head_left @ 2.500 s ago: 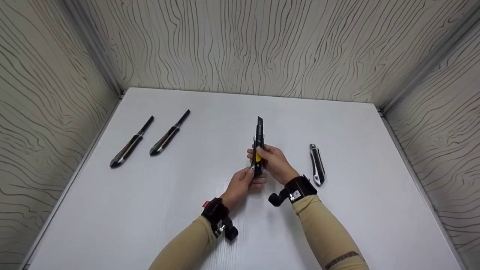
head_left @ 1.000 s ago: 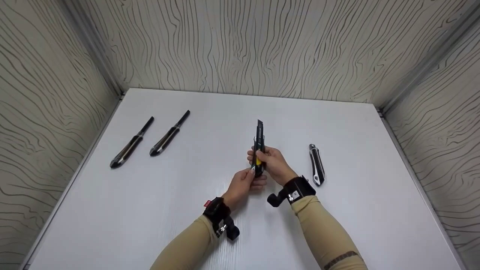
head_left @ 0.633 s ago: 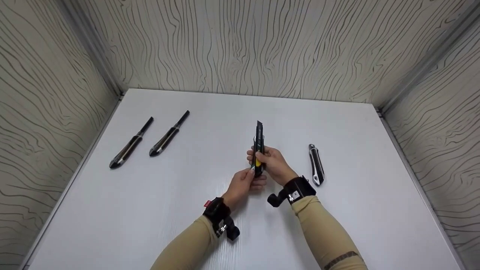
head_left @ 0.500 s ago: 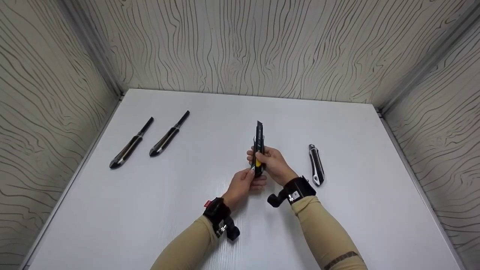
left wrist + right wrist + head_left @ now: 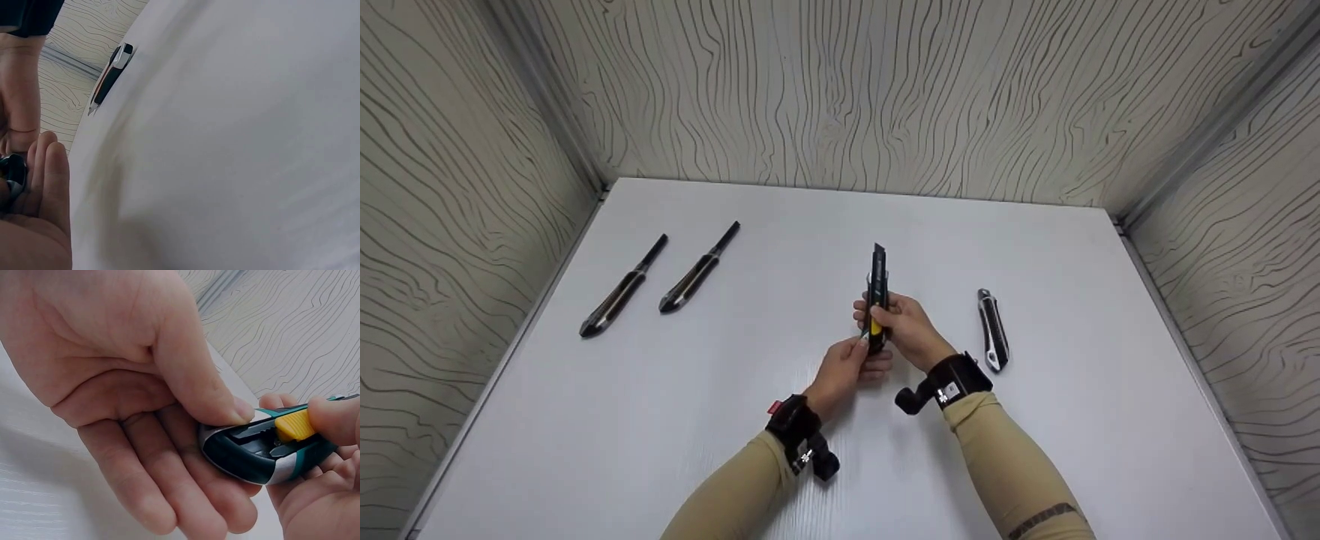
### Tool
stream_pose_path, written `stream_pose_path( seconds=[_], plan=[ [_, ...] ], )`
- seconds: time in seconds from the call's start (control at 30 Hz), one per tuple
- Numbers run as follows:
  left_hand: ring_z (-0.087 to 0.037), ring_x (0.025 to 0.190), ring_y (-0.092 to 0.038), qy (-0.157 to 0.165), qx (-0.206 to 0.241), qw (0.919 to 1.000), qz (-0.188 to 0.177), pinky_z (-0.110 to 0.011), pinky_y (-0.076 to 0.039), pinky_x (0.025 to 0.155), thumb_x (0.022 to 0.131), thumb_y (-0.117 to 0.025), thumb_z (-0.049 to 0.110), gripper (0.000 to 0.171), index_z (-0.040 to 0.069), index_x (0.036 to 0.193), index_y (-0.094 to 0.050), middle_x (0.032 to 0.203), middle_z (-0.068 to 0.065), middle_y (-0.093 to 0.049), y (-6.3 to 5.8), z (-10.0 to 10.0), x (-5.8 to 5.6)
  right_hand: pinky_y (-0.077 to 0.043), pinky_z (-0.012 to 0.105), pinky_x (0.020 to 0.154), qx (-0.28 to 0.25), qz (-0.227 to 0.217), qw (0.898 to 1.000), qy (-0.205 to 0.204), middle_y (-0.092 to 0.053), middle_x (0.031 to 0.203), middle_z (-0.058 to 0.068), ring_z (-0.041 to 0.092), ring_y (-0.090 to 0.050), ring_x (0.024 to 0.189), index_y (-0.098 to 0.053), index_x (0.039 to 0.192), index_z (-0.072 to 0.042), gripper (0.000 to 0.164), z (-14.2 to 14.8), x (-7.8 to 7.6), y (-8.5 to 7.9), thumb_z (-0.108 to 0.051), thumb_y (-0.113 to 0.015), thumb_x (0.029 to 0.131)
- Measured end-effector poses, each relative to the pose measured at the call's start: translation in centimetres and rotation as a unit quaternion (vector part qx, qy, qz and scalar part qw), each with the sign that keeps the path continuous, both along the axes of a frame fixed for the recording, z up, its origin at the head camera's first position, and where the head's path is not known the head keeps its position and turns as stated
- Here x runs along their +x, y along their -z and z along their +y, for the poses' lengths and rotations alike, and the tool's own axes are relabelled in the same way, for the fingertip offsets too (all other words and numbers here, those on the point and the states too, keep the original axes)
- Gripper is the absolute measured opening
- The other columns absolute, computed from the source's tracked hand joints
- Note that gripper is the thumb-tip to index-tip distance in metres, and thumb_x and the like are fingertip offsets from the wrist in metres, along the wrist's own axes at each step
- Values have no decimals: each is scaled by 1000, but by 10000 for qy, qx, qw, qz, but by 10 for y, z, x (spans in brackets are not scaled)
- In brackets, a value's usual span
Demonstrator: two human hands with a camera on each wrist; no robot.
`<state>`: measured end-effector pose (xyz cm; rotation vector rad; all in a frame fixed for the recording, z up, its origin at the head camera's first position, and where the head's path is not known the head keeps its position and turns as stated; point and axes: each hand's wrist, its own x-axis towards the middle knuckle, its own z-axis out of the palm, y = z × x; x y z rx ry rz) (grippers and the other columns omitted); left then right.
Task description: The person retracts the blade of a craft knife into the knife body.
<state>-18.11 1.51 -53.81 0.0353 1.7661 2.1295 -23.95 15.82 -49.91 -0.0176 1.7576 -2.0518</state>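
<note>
In the head view a utility knife (image 5: 877, 289) is held up over the table's middle, its dark blade extended and pointing away from me. My right hand (image 5: 911, 330) grips its handle, with the thumb against the yellow slider (image 5: 295, 426) in the right wrist view. The left hand (image 5: 844, 371) pinches the handle's butt end between thumb and fingers, the other fingers (image 5: 146, 495) lying beneath it. To the right on the table lies another utility knife (image 5: 994, 330), no long blade showing.
Two further knives with long dark blades, one (image 5: 615, 301) at far left and another (image 5: 690, 283) beside it, lie on the white table (image 5: 750, 420). Wood-patterned panels (image 5: 840, 97) surround the table at the back and both sides.
The right thumb and yellow slider have shifted slightly toward the held knife's butt end. The blade tip sits a little closer to my hands. The knives on the table have stayed put.
</note>
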Motion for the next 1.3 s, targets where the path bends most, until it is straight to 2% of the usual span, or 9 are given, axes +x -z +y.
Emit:
stream_pose_path(
  seconds=[0.17, 0.43, 0.8, 1.07, 1.3],
  plan=[
    [-19, 94, -72, -6, 47, 10000, 32, -32, -59, 87, 107, -35, 17, 38, -9, 128, -53, 112, -20, -70, 0, 0, 0, -51, 26, 100, -44, -14, 10000, 20, -54, 135, 24, 15, -64, 107, -40, 139, 7, 39, 0, 0, -1, 0, -45, 100],
    [-22, 95, -72, 20, 75, 9999, 73, -33, -59, 88, 107, -34, 18, 39, -10, 128, -53, 113, -22, -70, 2, -1, -1, -50, 26, 101, -67, -16, 10000, 16, -50, 139, 29, 15, -64, 107, -39, 140, 8, 41, -1, 1, 0, 1, -44, 100],
    [-24, 98, -72, 60, 70, 9998, 152, -37, -58, 91, 107, -34, 18, 40, -11, 129, -52, 115, -23, -68, 1, -2, 1, -49, 26, 102, -1, 75, 9999, -92, -53, 137, 24, 12, -64, 107, -34, 142, 10, 46, -1, 1, 0, 1, -47, 99],
    [-25, 97, -72, 32, 76, 9999, 85, -38, -58, 90, 107, -34, 18, 40, -10, 129, -51, 116, -24, -68, -2, -2, 1, -49, 27, 104, -27, 98, 9998, -146, -48, 141, 29, 13, -64, 108, -33, 142, 10, 47, 0, 0, 2, 0, -48, 99],
    [-27, 99, -72, 37, 82, 9999, 128, -39, -57, 92, 107, -34, 17, 40, -11, 130, -50, 116, -27, -67, -3, -3, 3, -50, 25, 101, -19, 93, 9999, -49, -57, 133, 21, 14, -64, 109, -36, 141, 9, 46, -1, 1, 4, 1, -49, 98]
  ],
)
